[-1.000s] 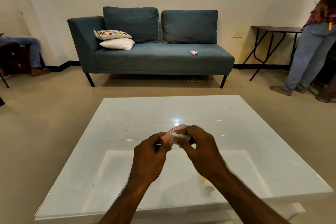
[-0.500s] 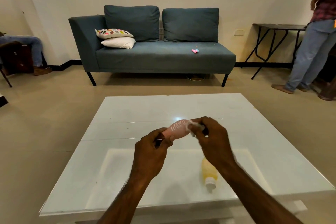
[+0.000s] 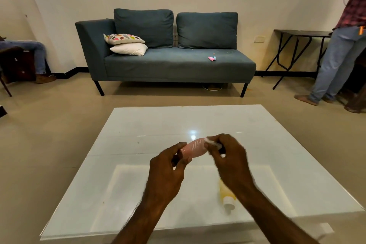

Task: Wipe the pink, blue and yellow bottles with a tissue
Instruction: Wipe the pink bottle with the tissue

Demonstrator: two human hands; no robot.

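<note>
My left hand (image 3: 168,166) grips the cap end of a pink bottle (image 3: 195,146), held sideways above the white glass table (image 3: 138,125). At the bottle's far end my right hand (image 3: 227,156) pinches a small white tissue (image 3: 211,141) against it. A yellow bottle (image 3: 226,196) with a white cap lies flat on the table under my right wrist, partly hidden by the arm. No blue bottle shows on the table.
A teal sofa (image 3: 178,65) with two pillows and a small pink and blue item (image 3: 212,58) stands behind the table. A person (image 3: 340,49) stands at the right by a black folding table (image 3: 297,34). Another person's legs (image 3: 29,49) show at far left.
My right hand slid the tissue from the middle of the pink bottle out to its far end. The yellow bottle came into view beneath my right arm.
</note>
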